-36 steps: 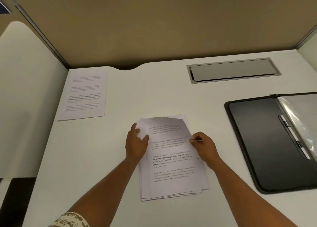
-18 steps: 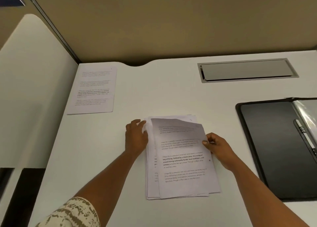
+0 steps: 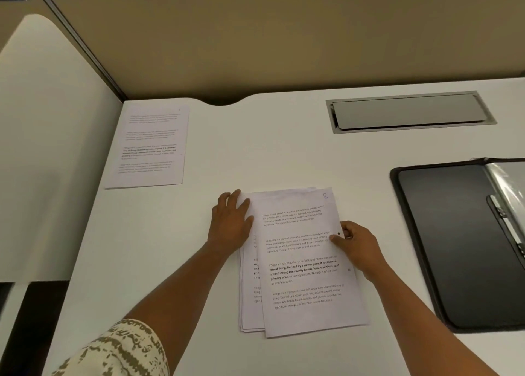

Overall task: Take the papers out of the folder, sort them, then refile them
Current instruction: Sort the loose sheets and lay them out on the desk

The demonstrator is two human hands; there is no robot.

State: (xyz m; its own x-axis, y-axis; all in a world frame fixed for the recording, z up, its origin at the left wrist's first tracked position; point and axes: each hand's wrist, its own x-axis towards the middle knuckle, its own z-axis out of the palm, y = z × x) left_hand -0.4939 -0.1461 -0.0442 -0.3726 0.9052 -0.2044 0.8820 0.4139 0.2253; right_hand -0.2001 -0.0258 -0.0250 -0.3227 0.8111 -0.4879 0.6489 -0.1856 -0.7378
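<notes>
A stack of printed papers (image 3: 250, 296) lies on the white desk in front of me. Its top sheet (image 3: 306, 279) is shifted to the right of the pile. My right hand (image 3: 355, 245) pinches that sheet at its right edge, thumb on top. My left hand (image 3: 231, 223) rests flat with straight fingers on the upper left corner of the stack. A single printed sheet (image 3: 150, 145) lies apart at the far left of the desk. The open black folder (image 3: 454, 239) lies at the right, with a metal clip and a clear plastic cover.
A grey cable hatch (image 3: 409, 112) is set into the white desk (image 3: 284, 154) at the back right. A beige partition wall stands behind the desk and a white side panel (image 3: 51, 148) borders it on the left.
The top sheet has slid right off the pile, held by my right hand, and now lies flatter. My left hand stays on the stack's left corner. The camera view shifted left.
</notes>
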